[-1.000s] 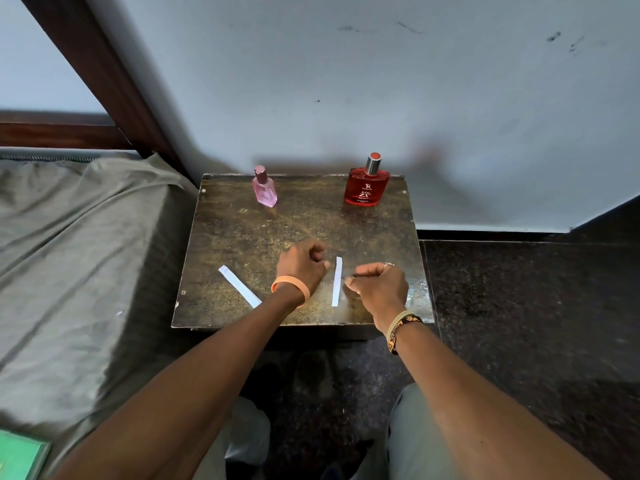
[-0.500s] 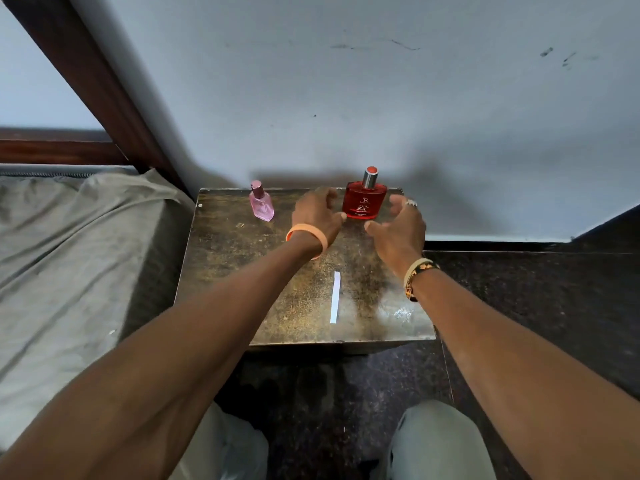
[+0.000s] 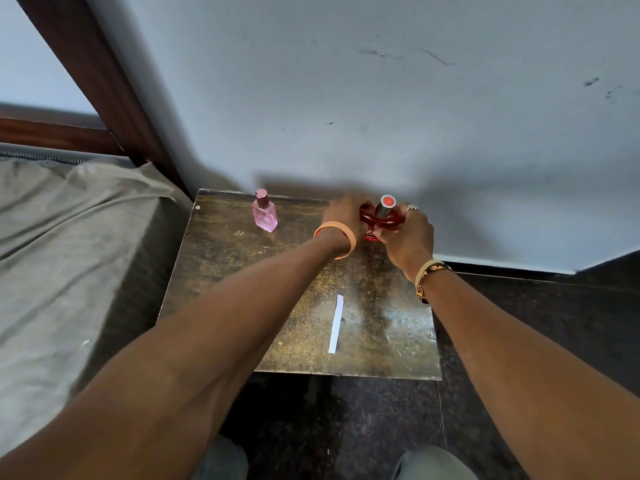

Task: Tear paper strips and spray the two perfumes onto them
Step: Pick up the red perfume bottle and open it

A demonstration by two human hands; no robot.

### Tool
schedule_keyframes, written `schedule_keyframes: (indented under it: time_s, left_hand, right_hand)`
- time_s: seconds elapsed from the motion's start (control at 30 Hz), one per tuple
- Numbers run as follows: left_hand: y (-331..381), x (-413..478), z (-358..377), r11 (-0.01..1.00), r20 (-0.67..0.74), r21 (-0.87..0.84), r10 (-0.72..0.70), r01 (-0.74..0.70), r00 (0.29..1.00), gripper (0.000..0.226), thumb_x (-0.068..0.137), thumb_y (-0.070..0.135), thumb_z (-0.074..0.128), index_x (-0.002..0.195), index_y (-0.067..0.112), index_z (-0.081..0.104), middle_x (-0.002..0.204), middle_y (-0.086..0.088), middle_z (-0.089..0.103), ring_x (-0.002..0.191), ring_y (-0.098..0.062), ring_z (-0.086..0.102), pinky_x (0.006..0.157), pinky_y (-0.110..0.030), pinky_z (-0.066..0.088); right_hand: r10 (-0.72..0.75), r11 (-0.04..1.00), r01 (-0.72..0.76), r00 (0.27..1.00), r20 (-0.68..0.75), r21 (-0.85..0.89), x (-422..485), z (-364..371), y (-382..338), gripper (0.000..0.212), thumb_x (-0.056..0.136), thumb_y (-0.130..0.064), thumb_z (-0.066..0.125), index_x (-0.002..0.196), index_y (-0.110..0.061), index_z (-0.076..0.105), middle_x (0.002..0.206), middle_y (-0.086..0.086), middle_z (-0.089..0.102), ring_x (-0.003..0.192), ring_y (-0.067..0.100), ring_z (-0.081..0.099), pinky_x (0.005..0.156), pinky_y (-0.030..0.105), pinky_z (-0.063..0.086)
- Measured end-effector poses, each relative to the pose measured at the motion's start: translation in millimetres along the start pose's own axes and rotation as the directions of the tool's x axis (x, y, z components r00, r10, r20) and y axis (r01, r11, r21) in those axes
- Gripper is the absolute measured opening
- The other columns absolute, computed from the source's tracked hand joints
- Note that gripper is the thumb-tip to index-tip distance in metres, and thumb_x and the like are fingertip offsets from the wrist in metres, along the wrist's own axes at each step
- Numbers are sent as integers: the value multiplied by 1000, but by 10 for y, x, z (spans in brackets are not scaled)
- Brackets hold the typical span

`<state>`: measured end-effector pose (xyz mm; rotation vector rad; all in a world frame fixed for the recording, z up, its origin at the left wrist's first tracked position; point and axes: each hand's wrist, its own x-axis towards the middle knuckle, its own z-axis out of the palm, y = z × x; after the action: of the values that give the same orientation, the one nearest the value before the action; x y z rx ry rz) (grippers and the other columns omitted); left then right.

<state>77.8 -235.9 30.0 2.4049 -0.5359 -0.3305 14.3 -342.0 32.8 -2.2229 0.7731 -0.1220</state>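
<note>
A red perfume bottle [image 3: 380, 217] with a silver neck stands at the back right of a small dark table [image 3: 242, 278]. My left hand [image 3: 343, 213] grips its left side and my right hand [image 3: 406, 233] wraps its right side. A small pink perfume bottle [image 3: 265, 213] stands upright at the back left, untouched. One white paper strip [image 3: 336, 323] lies flat near the table's front, between my forearms. My left forearm hides the table's front left, where the other strip lay.
A bed with a grey sheet [image 3: 62, 258] borders the table on the left, with a dark wooden frame [image 3: 104, 88] behind it. A pale wall [image 3: 381, 116] rises right behind the table. Dark speckled floor [image 3: 536, 323] lies to the right and in front.
Both hands left the paper strip at the table's front, reached to the back and closed around the red bottle. The camera tilted forward; the left strip is now hidden.
</note>
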Motion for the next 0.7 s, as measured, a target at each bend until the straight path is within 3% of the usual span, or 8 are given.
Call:
schedule_keyframes:
  time_s: [0.33,0.5,0.7]
  left_hand:
    - [302,-478,-60,994,99,-82,76,-68,992,46,75,1,69,115,22,67,115,-1,69,111,-22,60,99,-38,46]
    - [410,-818,76,994,182,-79,86,-73,980,47,73,-4,68,114,21,68,114,-1,70,108,-19,62,93,-25,42]
    - [365,-1085,239,996,251,-79,58,-39,966,47,74,-6,67,113,20,69,113,-1,70,107,-20,63,97,-36,48]
  right_hand:
    - [19,1000,-19,1000,10,-3,-594,-425,126,35,84,-10,75,116,-19,66,112,2,70,106,23,64,95,38,50]
    - [82,995,-79,996,40,-64,-989,-585,328,28,87,-14,73,113,-20,66,111,2,70,104,23,64,88,32,48]
    - [154,982,-145,986,65,-123,-1250,-489,532,31,87,-16,72,117,-22,65,113,2,71,106,23,65,90,35,49]
